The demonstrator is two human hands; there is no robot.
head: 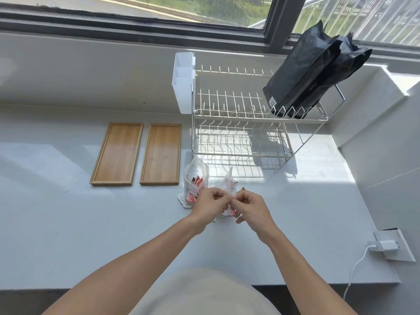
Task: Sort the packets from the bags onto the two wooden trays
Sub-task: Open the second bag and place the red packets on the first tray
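Two clear plastic bags with red and orange packets stand on the white counter. The left bag point(196, 178) stands alone, with a few packets point(190, 196) at its base. The right bag point(228, 181) is pinched at its top edge by my left hand point(210, 204) and my right hand point(248, 206), one on each side. Two wooden trays lie side by side to the left, the left tray point(117, 153) and the right tray point(161, 153), both with nothing on them.
A white wire dish rack point(245, 123) stands behind the bags, with a white plastic holder point(183, 83) on its left and two black pouches point(311, 73) on its top shelf. A wall socket with a white charger point(386, 245) is at the right.
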